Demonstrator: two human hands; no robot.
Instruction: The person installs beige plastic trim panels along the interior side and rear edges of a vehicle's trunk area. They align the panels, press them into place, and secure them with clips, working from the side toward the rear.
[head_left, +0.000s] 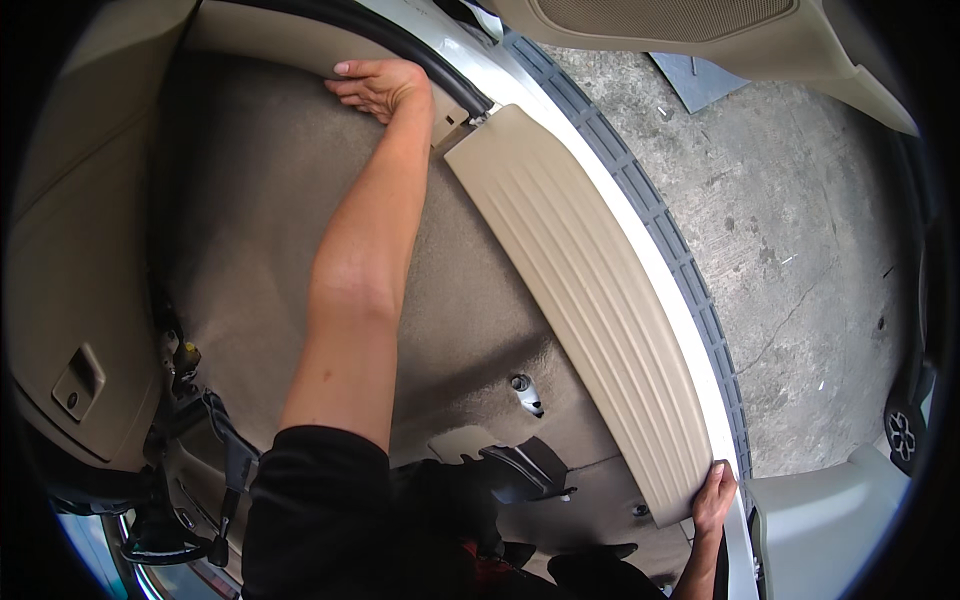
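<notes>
A long beige ribbed door sill trim (590, 310) lies along the white door sill of a car. My right hand (713, 497) grips its near end at the outer corner, thumb on top and the other fingers mostly hidden. My left hand (385, 88) reaches across the carpet to the beige kick panel (290, 35) at the far end of the footwell. Its fingers are stretched out and close together, resting against the panel's lower edge and holding nothing. Between the kick panel and the trim's far end a small gap shows.
Brown-grey carpet (240, 190) covers the car floor, with a metal seat-mount bracket (527, 396) exposed in it. A beige glovebox and dashboard (80, 300) stand at the left. An opened door (680, 20) hangs over the concrete floor (790, 200) at the far right.
</notes>
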